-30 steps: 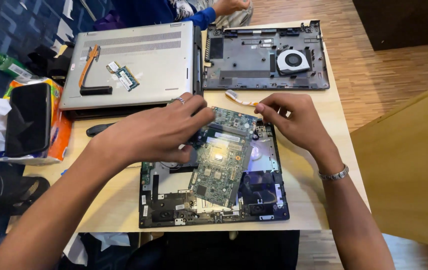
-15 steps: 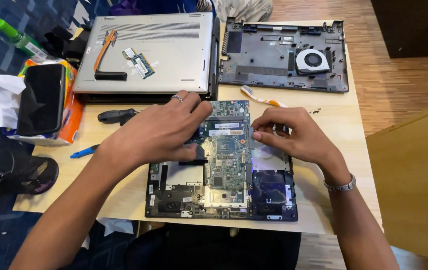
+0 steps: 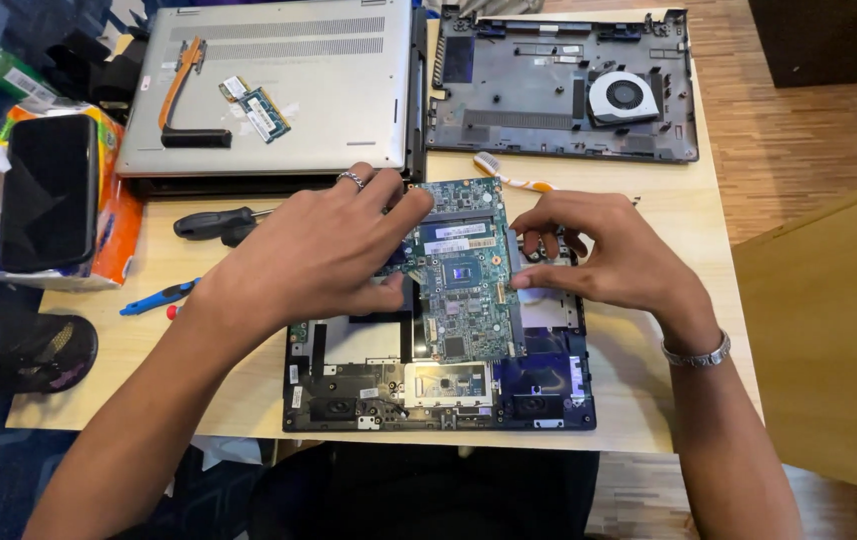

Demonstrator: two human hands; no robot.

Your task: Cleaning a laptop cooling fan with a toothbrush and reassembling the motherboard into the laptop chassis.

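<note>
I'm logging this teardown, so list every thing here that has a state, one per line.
Motherboard: held at both sides, lying in the chassis.
Open laptop chassis: cover off, insides bare.
Left hand: gripping the board's left edge.
Right hand: pinching its right edge.
Silver laptop: shut, upside down.
Grey bottom cover: detached, fan exposed.
Screwdriver: lying unused.

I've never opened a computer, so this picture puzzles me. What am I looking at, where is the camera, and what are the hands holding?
The camera sits on a person's head, looking down at their own two bare hands over a wooden table. The left hand and right hand both grip a green circuit board over an opened laptop base. Behind lie a closed silver laptop with small parts on top and a second open shell with a round fan. To the left are a screwdriver and an orange box.
</note>
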